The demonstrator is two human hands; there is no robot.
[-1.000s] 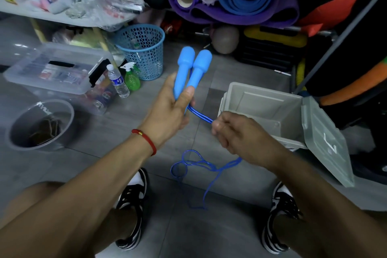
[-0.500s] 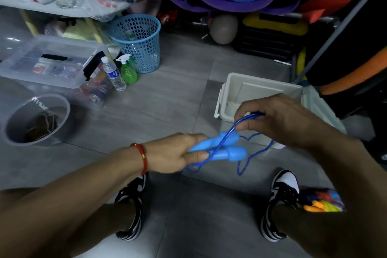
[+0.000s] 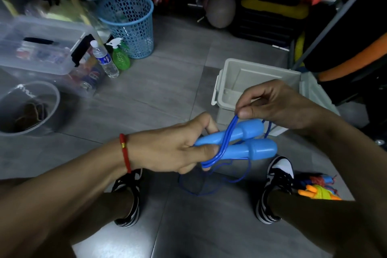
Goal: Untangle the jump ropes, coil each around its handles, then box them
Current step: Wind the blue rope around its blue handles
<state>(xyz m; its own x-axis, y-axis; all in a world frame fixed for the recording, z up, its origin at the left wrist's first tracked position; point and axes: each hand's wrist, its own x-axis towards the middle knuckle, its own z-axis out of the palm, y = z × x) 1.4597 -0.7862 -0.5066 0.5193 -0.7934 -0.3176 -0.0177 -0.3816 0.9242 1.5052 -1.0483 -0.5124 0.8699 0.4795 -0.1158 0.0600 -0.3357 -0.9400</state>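
1. Head view, step in hand: coiling the blue jump rope around its two blue handles [image 3: 240,142].
2. The left hand [image 3: 176,148] has its fingers and thumb curled round the narrow ends of both handles, holding them side by side just in front of the grey box [image 3: 228,81].
3. The right hand [image 3: 278,107] pinches the blue cord [image 3: 224,142] above the handles; several turns already cross them.
4. Slack cord [image 3: 238,180] hangs to the floor between the shoes.
5. Judgement: the next move calls for carrying the pinched cord round the handles while keeping it taut, so the turns do not slip.
6. Room: the box stands open just behind the hands; its lid [image 3: 314,94] is hinged away to its right. More coloured ropes [image 3: 318,190] lie beside the right shoe [image 3: 276,174].
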